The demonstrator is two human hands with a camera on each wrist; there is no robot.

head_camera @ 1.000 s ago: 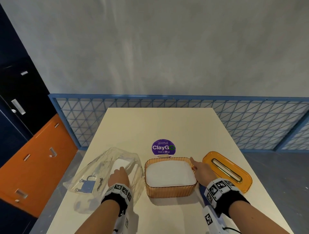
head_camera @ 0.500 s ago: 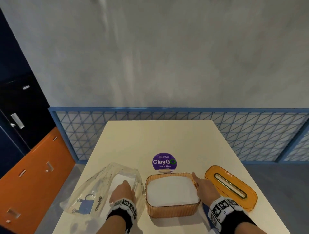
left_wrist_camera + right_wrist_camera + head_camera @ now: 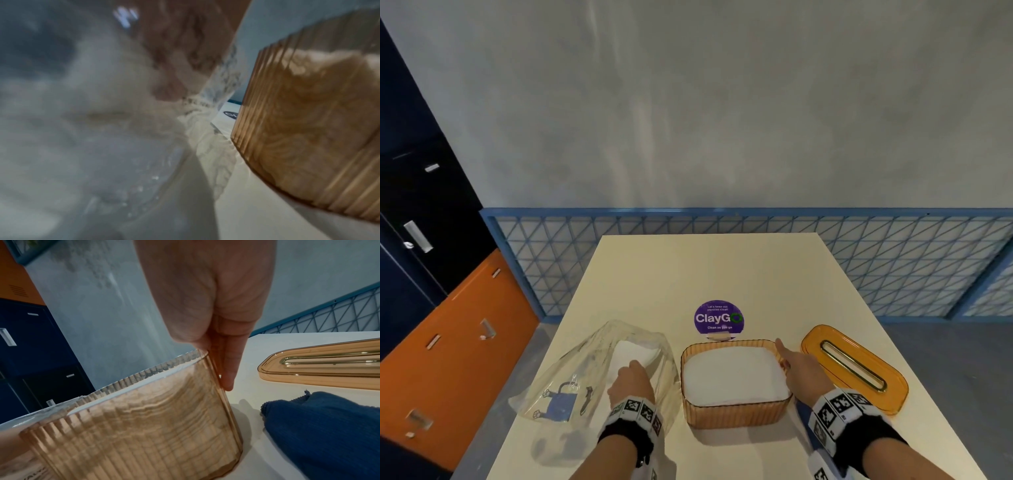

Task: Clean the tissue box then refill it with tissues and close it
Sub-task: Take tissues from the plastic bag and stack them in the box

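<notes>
You're mid-refill: the ribbed amber plastic tissue box (image 3: pixel 736 407) sits on the desk (image 3: pixel 709 274), full of white tissues (image 3: pixel 734 375). Your right hand (image 3: pixel 799 368) lies flat-fingered against its side; your left hand (image 3: pixel 631 382) reaches into the clear plastic tissue bag (image 3: pixel 571 373) (grip hidden). Next, fetch the amber slotted lid (image 3: pixel 854 368).

One amber tissue box (image 3: pixel 736 411), one lid (image 3: pixel 854 368) and one clear plastic bag (image 3: pixel 571 370) are counted. Two hands, one blue cloth (image 3: pixel 329 426) and one purple sticker (image 3: pixel 718 318) are seen.
</notes>
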